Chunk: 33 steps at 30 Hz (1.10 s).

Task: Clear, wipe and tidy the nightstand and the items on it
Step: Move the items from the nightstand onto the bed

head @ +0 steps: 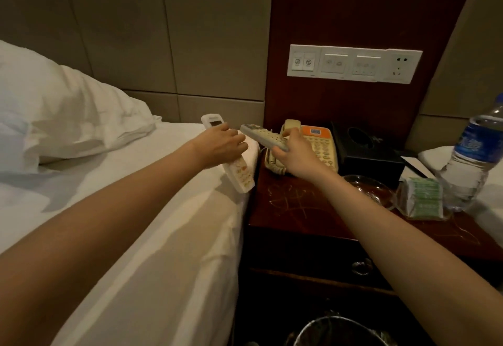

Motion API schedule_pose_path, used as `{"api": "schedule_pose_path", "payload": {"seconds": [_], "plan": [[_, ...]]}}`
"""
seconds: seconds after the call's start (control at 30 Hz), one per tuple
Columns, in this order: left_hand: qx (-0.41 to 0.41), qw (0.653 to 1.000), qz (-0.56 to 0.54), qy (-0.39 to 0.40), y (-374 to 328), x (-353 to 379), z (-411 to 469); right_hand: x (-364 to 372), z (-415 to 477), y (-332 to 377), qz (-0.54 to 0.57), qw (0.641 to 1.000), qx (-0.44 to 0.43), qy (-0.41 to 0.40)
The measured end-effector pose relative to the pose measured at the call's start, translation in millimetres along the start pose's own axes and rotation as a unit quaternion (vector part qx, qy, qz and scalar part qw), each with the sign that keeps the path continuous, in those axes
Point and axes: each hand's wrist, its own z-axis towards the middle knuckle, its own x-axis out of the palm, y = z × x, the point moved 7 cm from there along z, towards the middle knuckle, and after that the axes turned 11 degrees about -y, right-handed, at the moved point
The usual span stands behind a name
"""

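My left hand (221, 145) grips a white remote (241, 175) over the bed's right edge; its screen end pokes out above my fingers. My right hand (295, 152) holds a grey remote (260, 135) in the air, pointing left, above the beige telephone (321, 145). The phone stands at the back left of the dark wooden nightstand (296, 209), whose top is scratched. Further right on it are a black tissue box (364, 152), a glass ashtray (370, 188), a green packet (422, 198) and a water bottle (473, 160).
The bed with a white sheet (152, 209) and a pillow (60, 109) fills the left. A switch and socket panel (353, 64) is on the wall above the nightstand. A bin (337, 332) stands on the floor below. A notepad (416, 164) lies behind the packet.
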Motion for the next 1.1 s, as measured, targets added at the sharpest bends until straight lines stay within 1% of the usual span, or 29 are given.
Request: {"api": "schedule_pose_path", "payload": {"seconds": [0.1, 0.17, 0.23, 0.27, 0.4, 0.57, 0.67, 0.73, 0.83, 1.0, 1.1], "plan": [[-0.105, 0.991, -0.072, 0.032, 23, 34, -9, 29, 33, 6, 0.048, 0.998, 0.031, 0.041], [-0.181, 0.973, -0.140, 0.037, 37, 56, -15, 46, 52, 10, 0.067, 0.995, 0.042, 0.058], [-0.228, 0.956, -0.179, 0.045, 48, 77, -18, 63, 70, 16, 0.088, 0.993, 0.041, 0.065], [-0.239, 0.952, -0.187, 0.050, 51, 86, -19, 70, 79, 21, 0.104, 0.992, 0.039, 0.065], [-0.259, 0.945, -0.187, 0.068, 65, 115, -19, 102, 108, 38, 0.149, 0.985, 0.038, 0.076], [-0.294, 0.925, -0.231, 0.067, 70, 145, -17, 148, 124, 49, 0.170, 0.978, 0.026, 0.120], [-0.325, 0.904, -0.270, 0.070, 68, 161, -17, 173, 129, 49, 0.160, 0.977, 0.016, 0.137], [-0.342, 0.888, -0.297, 0.075, 66, 166, -19, 183, 128, 47, 0.198, 0.968, 0.038, 0.152], [-0.345, 0.880, -0.319, 0.070, 66, 168, -18, 189, 129, 45, 0.235, 0.957, 0.060, 0.157], [-0.359, 0.868, -0.331, 0.091, 65, 169, -19, 176, 133, 47, 0.214, 0.969, 0.038, 0.119], [-0.361, 0.866, -0.329, 0.108, 63, 161, -22, 164, 128, 44, 0.208, 0.969, 0.046, 0.122]]}}
